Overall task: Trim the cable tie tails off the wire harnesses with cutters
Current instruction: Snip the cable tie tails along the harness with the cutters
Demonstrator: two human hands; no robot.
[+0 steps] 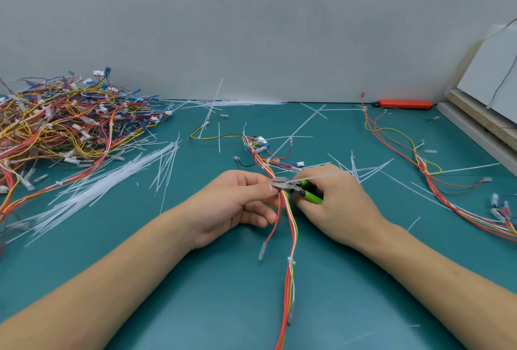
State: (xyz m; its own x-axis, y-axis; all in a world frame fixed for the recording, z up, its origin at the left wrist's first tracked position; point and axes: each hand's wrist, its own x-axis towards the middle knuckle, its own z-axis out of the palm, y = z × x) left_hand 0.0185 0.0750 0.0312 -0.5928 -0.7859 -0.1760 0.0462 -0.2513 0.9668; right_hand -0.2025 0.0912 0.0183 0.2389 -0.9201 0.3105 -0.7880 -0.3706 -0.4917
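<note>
While the left hand pinched the wire harness between thumb and fingertips at mid-desk, the right hand was wrapped round the green handles of the cutters. The metal nose of the cutters sat right at the bundle, just beside the left thumb, at the root of a white cable tie tail that ran off to the right over the right hand's knuckles. From that spot the harness trailed down the teal desk toward the viewer, a white tie head showing lower on it. Off to the left lay a big heap of harnesses, and beside it a spread of loose white ties. Another harness sprawled on the right, well apart from the hands.
</note>
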